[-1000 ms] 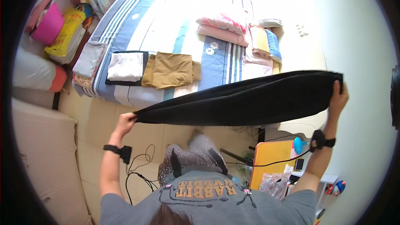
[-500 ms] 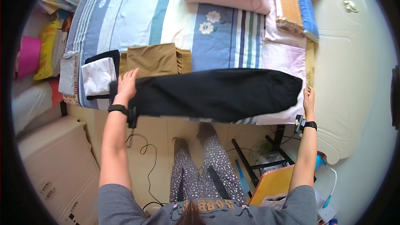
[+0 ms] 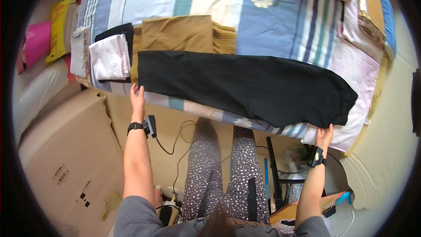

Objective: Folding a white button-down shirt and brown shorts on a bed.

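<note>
A pair of black trousers [image 3: 245,85], folded lengthwise, lies flat along the near side of the bed, its gathered waist end to the right. By its lower left corner is my left hand [image 3: 137,102], fingers apart and holding nothing. My right hand [image 3: 324,138] reaches up to the near edge of the waist end; its fingers are stretched out, with the tips touching or just under the cloth. Behind the trousers lies a folded brown garment [image 3: 177,33], partly covered by them. To their left, a folded white cloth [image 3: 110,58] rests on a folded black one [image 3: 127,31].
The striped bed sheet [image 3: 210,0] spreads beyond the clothes. A folded grey cloth [image 3: 79,55] sits at the bed's left end. Pillows [image 3: 370,13] lie at the far right, near the cream headboard [image 3: 401,101]. A cream cabinet [image 3: 66,136] stands at left; a cable [image 3: 176,142] trails across the floor.
The trousers now lie flat on the bed, their left end uncovered by my left hand, which has drawn back toward me. My right hand has moved to the waist end's near edge. The view has shifted.
</note>
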Available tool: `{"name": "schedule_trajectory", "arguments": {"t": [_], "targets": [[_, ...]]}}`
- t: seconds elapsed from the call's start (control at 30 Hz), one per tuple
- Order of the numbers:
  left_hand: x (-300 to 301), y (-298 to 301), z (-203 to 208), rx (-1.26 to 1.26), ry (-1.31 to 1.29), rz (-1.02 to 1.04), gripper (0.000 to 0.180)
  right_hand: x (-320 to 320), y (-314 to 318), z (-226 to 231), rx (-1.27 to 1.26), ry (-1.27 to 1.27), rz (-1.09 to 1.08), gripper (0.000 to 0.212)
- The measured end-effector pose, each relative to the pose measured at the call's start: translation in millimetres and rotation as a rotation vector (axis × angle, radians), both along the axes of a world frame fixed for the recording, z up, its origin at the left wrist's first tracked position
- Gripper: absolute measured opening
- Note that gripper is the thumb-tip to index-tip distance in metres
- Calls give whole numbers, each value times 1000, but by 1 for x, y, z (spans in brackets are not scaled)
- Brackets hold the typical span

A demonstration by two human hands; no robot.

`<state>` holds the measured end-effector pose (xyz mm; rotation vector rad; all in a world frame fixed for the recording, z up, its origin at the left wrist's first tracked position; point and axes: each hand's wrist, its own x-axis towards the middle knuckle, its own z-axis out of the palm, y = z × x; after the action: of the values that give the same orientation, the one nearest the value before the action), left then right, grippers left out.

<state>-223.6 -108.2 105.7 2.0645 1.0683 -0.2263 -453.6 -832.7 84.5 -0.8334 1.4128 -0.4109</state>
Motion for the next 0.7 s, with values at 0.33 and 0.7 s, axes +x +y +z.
{"name": "schedule_trajectory", "arguments": {"t": [0.33, 0.7], "targets": [[2, 20, -25, -232, -59, 74, 47, 27, 174, -2, 411, 172, 189, 27], [4, 36, -18, -762, -184, 145, 27, 17, 220, -20, 149, 91, -21, 11]]}}
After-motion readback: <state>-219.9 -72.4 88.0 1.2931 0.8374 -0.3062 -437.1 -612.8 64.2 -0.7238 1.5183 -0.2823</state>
